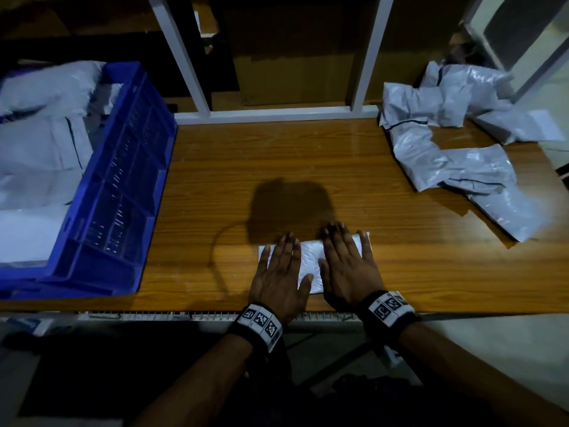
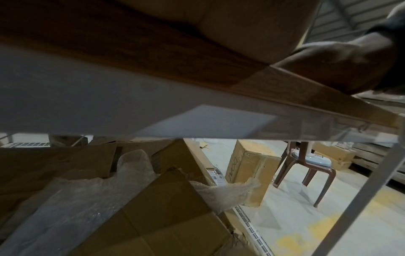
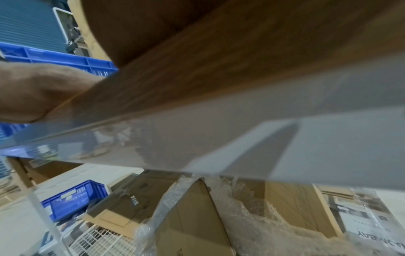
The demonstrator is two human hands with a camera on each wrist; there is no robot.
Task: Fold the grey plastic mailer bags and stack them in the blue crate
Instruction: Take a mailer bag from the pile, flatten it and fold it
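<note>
Head view only: both hands' fingers (image 1: pixel 288 245) flat on folded mailer (image 1: pixel 311 257); wrist cams show table edge (image 2: pixel 285 83).

Wooden table edge (image 3: pixel 219 72) overhead, blue crate (image 3: pixel 72 201) on floor (tilted), cardboard boxes (image 3: pixel 192 223), bubble wrap (image 3: pixel 252 230)

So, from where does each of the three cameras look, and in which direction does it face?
Head: above, facing down at table; both hands flat on folded mailer bag.
Left wrist: at table's front edge, facing under it to boxes; right hand shows.
Right wrist: same edge, facing under; left hand shows.
Head and right wrist views share the blue crate.
</note>
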